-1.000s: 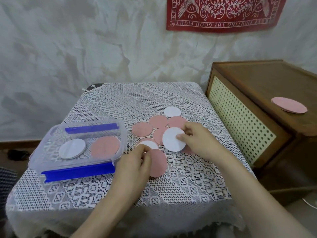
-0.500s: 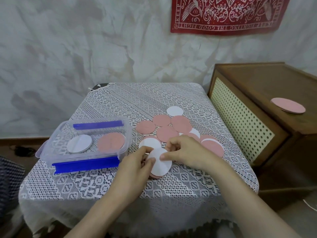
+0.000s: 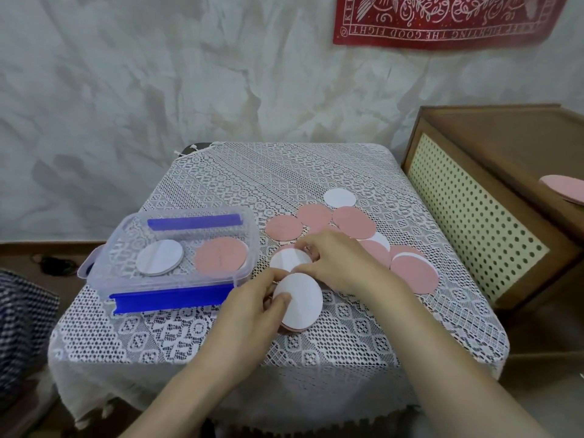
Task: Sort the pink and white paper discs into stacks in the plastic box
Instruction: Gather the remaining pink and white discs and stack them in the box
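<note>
Two discs are held as one small stack: a top white disc [image 3: 300, 298] and, under it, a pink disc [image 3: 294, 329] that shows only as a thin rim at the near edge. The left hand [image 3: 252, 311] grips the pair from the left, thumb on the white face, above the near middle of the table.

Just beyond, I log a second white disc [image 3: 286, 260] lying flat. The right hand [image 3: 338, 267] arches over it with its fingers bent down at the disc's far edge. I cannot tell whether they pinch it or only touch it.

The loose discs [image 3: 354, 222] lie far and right of the hands, mostly pink and overlapping. One far white disc [image 3: 339, 198] sits at the back and a large near pink disc [image 3: 414, 276] at the right.

The plastic box [image 3: 94, 270] is clear and stands on the left of the table, with a blue clip [image 3: 173, 298] along its near side and another on the far side. Inside, a white stack [image 3: 160, 257] lies on the left and a pink stack [image 3: 221, 259] on the right, slightly apart.

A lace tablecloth [image 3: 252, 172] covers the table.

A wooden cabinet [image 3: 505, 147] stands to the right with a perforated cream front. A lone pink disc [image 3: 565, 188] lies on top of it, cut by the frame edge.

A red banner [image 3: 442, 20] hangs on the far wall, top right.
</note>
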`<state>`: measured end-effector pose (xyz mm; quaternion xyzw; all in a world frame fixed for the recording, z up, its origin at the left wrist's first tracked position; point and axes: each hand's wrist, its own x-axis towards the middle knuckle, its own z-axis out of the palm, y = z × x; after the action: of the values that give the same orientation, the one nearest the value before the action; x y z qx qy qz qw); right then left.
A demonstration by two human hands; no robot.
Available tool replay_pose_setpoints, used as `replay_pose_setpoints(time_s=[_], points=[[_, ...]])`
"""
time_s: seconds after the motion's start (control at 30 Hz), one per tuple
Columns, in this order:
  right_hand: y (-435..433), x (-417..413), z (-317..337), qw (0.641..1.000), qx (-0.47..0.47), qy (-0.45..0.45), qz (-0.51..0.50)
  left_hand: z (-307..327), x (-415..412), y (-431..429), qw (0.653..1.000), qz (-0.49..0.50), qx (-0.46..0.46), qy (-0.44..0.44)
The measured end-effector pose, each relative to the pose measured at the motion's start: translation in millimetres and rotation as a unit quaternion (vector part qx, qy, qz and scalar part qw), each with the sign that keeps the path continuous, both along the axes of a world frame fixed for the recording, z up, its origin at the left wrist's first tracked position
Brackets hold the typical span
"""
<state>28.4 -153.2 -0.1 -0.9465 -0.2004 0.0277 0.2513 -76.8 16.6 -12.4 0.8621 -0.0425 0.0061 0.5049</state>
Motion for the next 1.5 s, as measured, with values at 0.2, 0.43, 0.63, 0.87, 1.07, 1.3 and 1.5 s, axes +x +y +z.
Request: replay_pose_setpoints(time_s=[0.2,0.43,0.63,0.87,1.07,1.3,1.5], points=[[-2,4,-4,0.998,0.057,0.031,-0.022,-2,2,3,1.0,0.019,0.015,-0.013],[-32,-12,9,0.928,0.329,0.159,-0.077,1,2,-11,1.0,0.0,-0.03,0.001],[-68,-33,16,0.887,0.411,0.19,-0.087,2,7,-29,0.999,0.017,-0.032,-0.004],[-87,-56,18,0.926,0.328,0.174,-0.073,0,10,-44,0.998,-0.005,-0.044,-0.034],[-72,-63,0,0.953,0.272,0.123,-0.041,0,8,-52,0.995,-0.027,-0.055,-0.075],[-68,-71,4,0.955,0.281,0.088,-0.04,-3,4,-43,0.991,0.018,0.042,-0.122],[-68,-80,4,0.988,0.145,0.034,-0.035,-1,1,-53,0.979,0.032,0.109,-0.167]])
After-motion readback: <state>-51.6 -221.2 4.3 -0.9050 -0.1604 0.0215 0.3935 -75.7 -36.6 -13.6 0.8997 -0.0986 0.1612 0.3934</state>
